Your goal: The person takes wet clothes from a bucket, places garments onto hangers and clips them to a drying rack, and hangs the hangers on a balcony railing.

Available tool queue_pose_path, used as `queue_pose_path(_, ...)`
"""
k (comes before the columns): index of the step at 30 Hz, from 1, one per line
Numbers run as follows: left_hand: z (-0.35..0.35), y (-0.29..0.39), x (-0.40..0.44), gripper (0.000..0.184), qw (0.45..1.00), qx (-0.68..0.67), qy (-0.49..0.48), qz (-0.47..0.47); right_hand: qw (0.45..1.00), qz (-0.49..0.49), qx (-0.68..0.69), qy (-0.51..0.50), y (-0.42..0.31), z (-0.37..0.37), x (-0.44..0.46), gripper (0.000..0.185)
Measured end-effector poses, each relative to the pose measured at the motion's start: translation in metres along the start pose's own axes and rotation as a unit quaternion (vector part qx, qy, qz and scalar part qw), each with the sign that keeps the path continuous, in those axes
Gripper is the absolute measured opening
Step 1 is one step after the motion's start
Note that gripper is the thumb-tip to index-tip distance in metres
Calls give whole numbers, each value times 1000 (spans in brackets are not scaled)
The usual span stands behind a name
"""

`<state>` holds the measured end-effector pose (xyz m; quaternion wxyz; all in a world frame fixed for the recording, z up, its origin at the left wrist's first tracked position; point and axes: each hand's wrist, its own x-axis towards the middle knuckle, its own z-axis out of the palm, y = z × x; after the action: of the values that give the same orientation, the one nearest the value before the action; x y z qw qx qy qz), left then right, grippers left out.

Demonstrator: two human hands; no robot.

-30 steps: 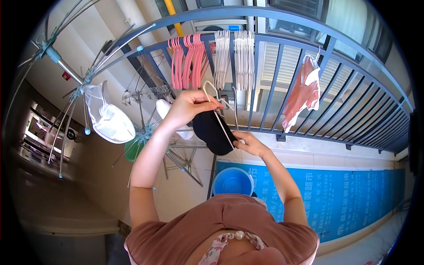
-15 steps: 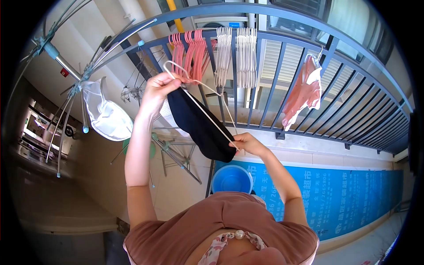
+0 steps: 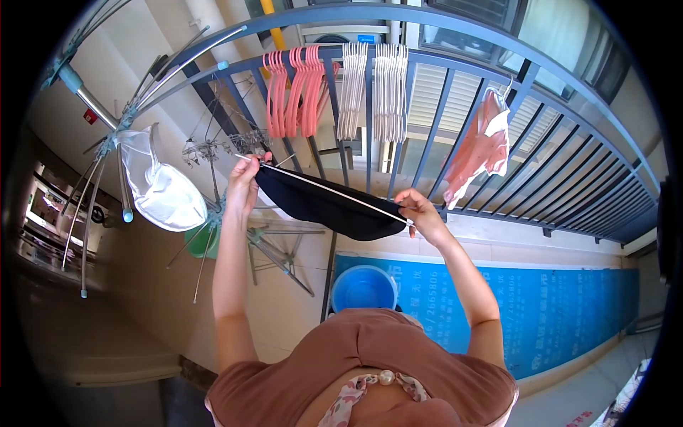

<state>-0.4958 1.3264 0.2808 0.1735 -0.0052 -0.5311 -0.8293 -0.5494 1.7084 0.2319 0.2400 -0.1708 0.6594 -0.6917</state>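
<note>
A black cloth garment point(image 3: 331, 208) is stretched between my two hands, its lower edge hanging in a curve. Along its upper edge runs the bottom bar of a white clothes hanger point(image 3: 324, 186), now seen nearly edge-on. My left hand point(image 3: 243, 188) is closed on the hanger's left end and the garment's corner. At the opposite end, my right hand point(image 3: 423, 215) pinches the other corner together with the hanger. How the cloth is fastened to the hanger cannot be made out.
Pink hangers point(image 3: 302, 92) and white hangers point(image 3: 390, 92) hang in bunches on the dark railing point(image 3: 434, 135). Farther right hangs a pink garment point(image 3: 480, 146). On the left, a metal drying rack point(image 3: 96, 99) carries a white mesh item point(image 3: 167, 192). Below stands a blue bucket point(image 3: 364, 290).
The hanger has turned from steeply slanted to nearly level, with the black garment along it. My left hand has come down; my right hand has moved right and slightly up.
</note>
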Motion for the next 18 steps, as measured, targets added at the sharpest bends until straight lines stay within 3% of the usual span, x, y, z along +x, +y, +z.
queue_pose_path(4,3,-8,-5,7,1000,9,3,26,987,-75,-144,7,10,-6,6,23)
queue_pose_path(11,42,13,-36,13,984,109,-77,120,961,-10,-245,129,13,-4,15,27)
queue_pose_path(14,53,15,-45,14,977,122,-84,156,963,-35,-238,123,7,2,13,28)
queue_pose_path(17,46,13,-44,13,981,95,-47,161,981,-84,-174,21,14,-4,18,31)
queue_pose_path(18,40,12,-42,13,983,77,-36,160,985,-61,-161,-22,13,-8,18,32)
